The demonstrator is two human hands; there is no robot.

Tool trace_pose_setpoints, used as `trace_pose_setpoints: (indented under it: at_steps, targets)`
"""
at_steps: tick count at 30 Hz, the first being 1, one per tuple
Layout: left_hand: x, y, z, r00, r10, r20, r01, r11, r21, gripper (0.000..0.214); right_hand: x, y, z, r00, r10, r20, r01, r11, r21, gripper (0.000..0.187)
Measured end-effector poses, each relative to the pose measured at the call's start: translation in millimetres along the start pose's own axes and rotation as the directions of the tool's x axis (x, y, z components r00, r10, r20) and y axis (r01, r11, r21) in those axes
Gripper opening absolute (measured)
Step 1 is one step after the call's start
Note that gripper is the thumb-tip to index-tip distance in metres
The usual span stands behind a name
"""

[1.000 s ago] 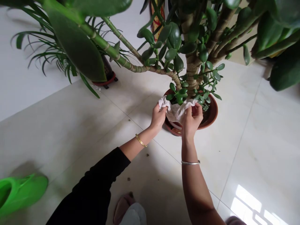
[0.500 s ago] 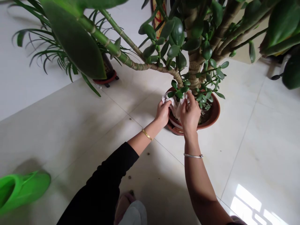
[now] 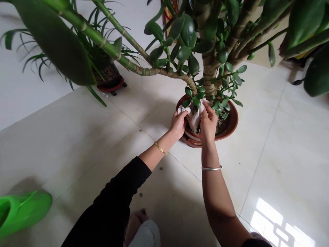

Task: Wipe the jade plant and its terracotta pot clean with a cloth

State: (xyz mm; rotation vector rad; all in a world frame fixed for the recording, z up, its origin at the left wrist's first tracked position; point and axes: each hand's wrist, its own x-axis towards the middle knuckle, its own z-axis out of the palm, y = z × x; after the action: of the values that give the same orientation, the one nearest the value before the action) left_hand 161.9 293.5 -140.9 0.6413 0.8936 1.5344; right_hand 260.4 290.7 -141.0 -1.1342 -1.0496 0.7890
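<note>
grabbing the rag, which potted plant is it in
Jade plant in terracotta pot: cloth in left hand and right hand; the palm on the red stand has none.

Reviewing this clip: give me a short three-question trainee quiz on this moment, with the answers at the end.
1. Which arm wears the thin gold bangle, left or right?
2. True or false: the left hand and the right hand both hold the crumpled white cloth at the round terracotta pot.
3. What sits beneath the pot, between it and the pale glossy floor tiles?

Key: 1. Left. 2. True. 3. A reddish-brown saucer.
</note>
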Motion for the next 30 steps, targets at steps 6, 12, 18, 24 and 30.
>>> trace_pose_setpoints:
  at_steps: [6, 12, 18, 24, 30]
  targets:
    - [-2.6, 1.6, 1.0, 1.000, 0.003, -0.010, -0.004, 0.998, -0.059, 0.026, -8.6, 5.4, 9.0, 0.998, -0.001, -0.065, 0.009, 0.994, 0.110, 0.048]
    - [-4.8, 2.4, 1.7, 1.000, -0.004, -0.005, 0.003, 0.994, -0.110, 0.021, -9.9, 6.9, 10.9, 0.996, -0.018, -0.082, 0.028, 0.992, 0.123, 0.047]
    - [-9.8, 0.8, -0.2, 0.997, -0.044, -0.062, 0.036, 0.991, -0.125, 0.019, -19.0, 7.2, 9.8, 0.987, -0.024, -0.157, 0.043, 0.992, 0.119, 0.052]
    - [-6.7, -2.7, -6.7, 0.982, -0.048, -0.182, 0.036, 0.997, -0.070, 0.013, -67.4, 2.6, 4.4, 0.962, -0.021, -0.273, 0.053, 0.992, 0.111, 0.050]
    - [0.7, 2.4, 2.2, 0.992, 0.013, -0.125, 0.017, 0.972, 0.236, 0.010, -110.7, -0.2, 10.6, 0.970, 0.076, -0.231, -0.042, 0.988, 0.148, 0.056]
